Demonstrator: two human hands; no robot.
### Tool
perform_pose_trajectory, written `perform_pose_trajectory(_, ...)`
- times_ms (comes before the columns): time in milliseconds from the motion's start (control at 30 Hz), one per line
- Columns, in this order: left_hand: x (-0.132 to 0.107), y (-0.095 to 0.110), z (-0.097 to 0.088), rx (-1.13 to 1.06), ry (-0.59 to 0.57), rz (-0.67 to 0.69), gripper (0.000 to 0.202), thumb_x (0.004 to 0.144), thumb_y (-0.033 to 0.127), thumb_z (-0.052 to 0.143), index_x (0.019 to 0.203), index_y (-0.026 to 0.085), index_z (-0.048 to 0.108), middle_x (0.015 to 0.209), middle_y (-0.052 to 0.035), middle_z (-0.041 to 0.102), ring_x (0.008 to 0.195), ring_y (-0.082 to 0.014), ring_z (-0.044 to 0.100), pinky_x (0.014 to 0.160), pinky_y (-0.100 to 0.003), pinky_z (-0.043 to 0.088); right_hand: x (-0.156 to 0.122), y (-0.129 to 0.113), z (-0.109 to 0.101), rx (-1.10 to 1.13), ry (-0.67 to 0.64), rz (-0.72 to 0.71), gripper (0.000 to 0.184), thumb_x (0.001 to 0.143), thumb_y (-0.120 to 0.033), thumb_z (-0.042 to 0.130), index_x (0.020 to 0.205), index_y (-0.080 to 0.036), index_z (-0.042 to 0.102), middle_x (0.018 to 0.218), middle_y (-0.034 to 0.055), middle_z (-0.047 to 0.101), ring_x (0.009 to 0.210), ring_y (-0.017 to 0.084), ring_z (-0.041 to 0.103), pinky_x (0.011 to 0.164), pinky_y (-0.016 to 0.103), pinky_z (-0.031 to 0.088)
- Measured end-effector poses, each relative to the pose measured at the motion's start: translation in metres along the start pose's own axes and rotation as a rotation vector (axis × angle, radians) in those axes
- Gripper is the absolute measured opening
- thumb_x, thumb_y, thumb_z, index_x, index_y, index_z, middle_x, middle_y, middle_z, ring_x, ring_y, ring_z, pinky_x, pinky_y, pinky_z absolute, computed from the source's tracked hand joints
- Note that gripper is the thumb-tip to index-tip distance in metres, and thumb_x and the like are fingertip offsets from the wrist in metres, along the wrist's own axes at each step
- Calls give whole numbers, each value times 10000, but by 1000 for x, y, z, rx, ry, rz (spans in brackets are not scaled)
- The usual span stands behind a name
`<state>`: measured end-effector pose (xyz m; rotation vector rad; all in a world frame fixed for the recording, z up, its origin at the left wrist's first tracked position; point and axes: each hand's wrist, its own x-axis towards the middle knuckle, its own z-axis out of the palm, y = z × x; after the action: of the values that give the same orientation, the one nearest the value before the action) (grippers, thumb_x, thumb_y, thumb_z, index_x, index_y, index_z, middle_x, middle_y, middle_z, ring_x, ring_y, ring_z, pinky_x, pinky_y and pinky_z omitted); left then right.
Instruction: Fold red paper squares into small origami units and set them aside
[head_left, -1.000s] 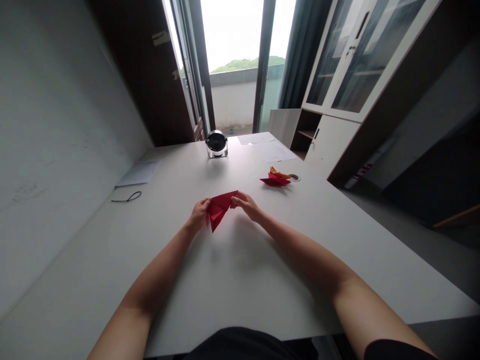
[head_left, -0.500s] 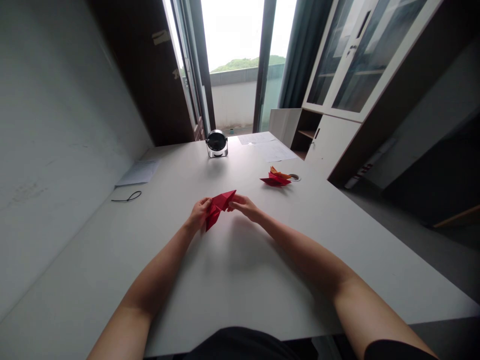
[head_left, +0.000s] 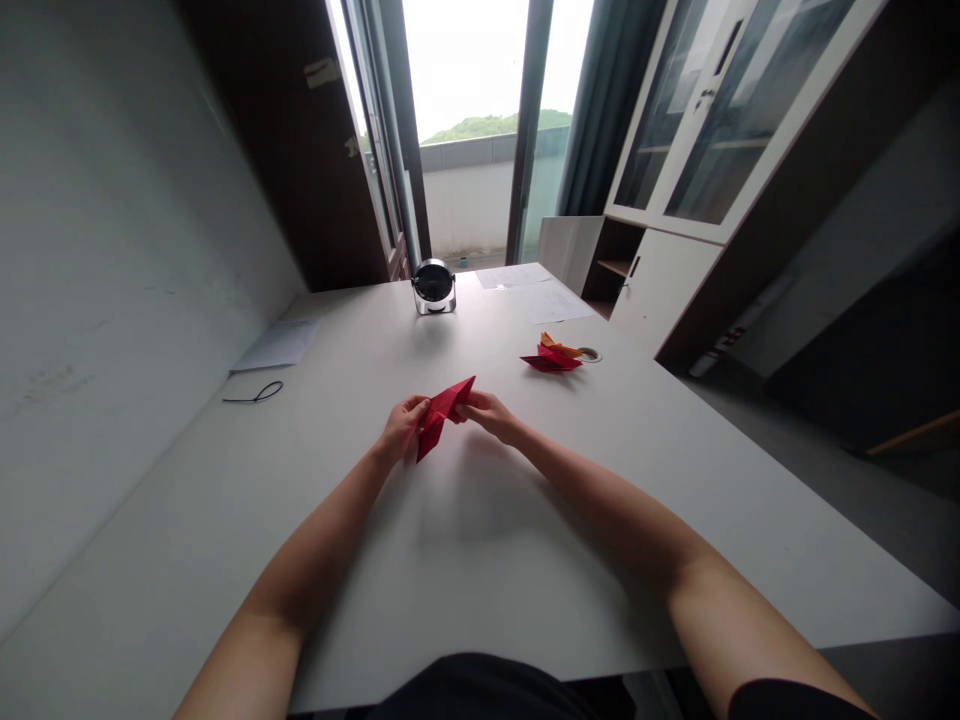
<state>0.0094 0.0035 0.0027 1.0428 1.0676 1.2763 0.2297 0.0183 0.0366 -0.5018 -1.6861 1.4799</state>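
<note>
Wall [head_left: 112, 250]: L side, pale, w/ scuffs. Window [head_left: 465, 180]: far end, green hill visible thru glass. Cabinet [head_left: 682, 270]: far R, white-framed glass doors above, one lower door ajar. Table [head_left: 360, 350]: white; spans the work area. Curtain [head_left: 600, 120]: dark, btwn window & cabinet.

Sheet [head_left: 276, 347]: flat on table, L edge. Papers [head_left: 561, 303]: far R part of table. Unit [head_left: 433, 285]: round, black face, silver stand; upright near far edge of table.

L hand [head_left: 403, 425]: thumb on top, pinching L side of red paper [head_left: 448, 399]. R hand [head_left: 487, 412]: thumb & fingers pinching R side of same; remaining fingers partly hidden (posture can't be told). Red paper: folded, btwn both hands, held above table; one point up & R, other down & L. Shadow falls on table below.

Red form [head_left: 551, 364]: folded, on table, beyond & R of R hand. Orange form [head_left: 553, 346]: folded, against far side of red form. Ring [head_left: 591, 355]: white, just R of orange form; contact unclear. Cord [head_left: 257, 399]: thin, black, looped, near sheet.
</note>
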Motion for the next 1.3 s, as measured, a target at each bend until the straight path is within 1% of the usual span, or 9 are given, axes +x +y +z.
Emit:
perform_pose_trajectory(267, -1, 3, 4, -18, 7, 13, 407, 701, 456, 819, 904, 125, 696, 762, -38, 685, 613, -117, 581, 597, -244, 466, 1, 9, -2, -22, 17, 25, 442, 821, -550, 700, 958, -130, 682, 810, 65, 666, 732, 170, 596, 718, 324, 501)
perform_pose_trajectory(433, 0, 2, 2, -34, -1, -8, 402, 706, 457, 817, 917, 136, 700, 800, -50, 703, 649, -133, 623, 637, -258, 501, 1, 7, -2, 6, -4, 23, 444, 806, -528, 726, 1009, -135, 684, 866, 74, 682, 764, 175, 617, 731, 328, 517)
perform_pose_trajectory(533, 0, 2, 0, -31, -5, -14, 415, 710, 465, 811, 936, 135, 700, 810, -58, 705, 646, -137, 628, 627, -260, 507, 1, 6, -2, 17, -9, 27, 462, 795, -521, 741, 1042, -134, 682, 894, 80, 689, 780, 180, 624, 737, 335, 524)
perform_pose_trajectory(600, 0, 1, 0, -31, -14, -11, 423, 714, 468, 808, 945, 131, 698, 809, -59, 701, 644, -135, 624, 619, -258, 508, 1, 5, -2, 15, -5, 24, 456, 798, -523, 738, 1021, -129, 683, 878, 80, 687, 772, 178, 621, 735, 336, 525)
perform_pose_trajectory(733, 1, 0, -1, -27, -27, -13, 431, 718, 476, 805, 945, 127, 694, 795, -56, 694, 628, -129, 613, 590, -244, 492, 0, 5, -2, 7, -7, 12, 442, 810, -523, 725, 1002, -127, 684, 866, 82, 686, 775, 179, 617, 735, 338, 526)
perform_pose_trajectory(933, 1, 0, 0, -21, -19, -20, 431, 705, 475, 814, 930, 128, 691, 766, -57, 691, 602, -125, 599, 579, -249, 473, 2, 7, -1, 32, -39, 25, 465, 785, -495, 760, 1086, -149, 685, 966, 96, 698, 853, 198, 634, 780, 360, 538)
perform_pose_trajectory(1000, 1, 0, 1, 11, -22, -11, 427, 713, 479, 806, 924, 126, 692, 753, -56, 686, 587, -121, 582, 564, -245, 453, 3, 9, -1, 21, -22, 23, 464, 783, -502, 759, 1071, -145, 691, 944, 94, 696, 845, 198, 632, 778, 364, 540)
perform_pose_trajectory(1167, -1, -1, 4, 115, -47, 46, 383, 754, 474, 769, 891, 124, 694, 688, -39, 655, 542, -101, 516, 530, -233, 394, 3, 12, -3, -11, 41, 28, 409, 790, -505, 747, 968, -139, 709, 871, 78, 691, 786, 177, 626, 762, 348, 534)
perform_pose_trajectory(1300, 0, -1, 3, 150, -63, 64, 355, 770, 453, 754, 908, 131, 700, 695, -35, 656, 531, -95, 496, 525, -235, 376, 2, 11, -3, 10, 58, 30, 380, 809, -482, 728, 976, -141, 706, 876, 72, 694, 789, 171, 629, 757, 338, 525)
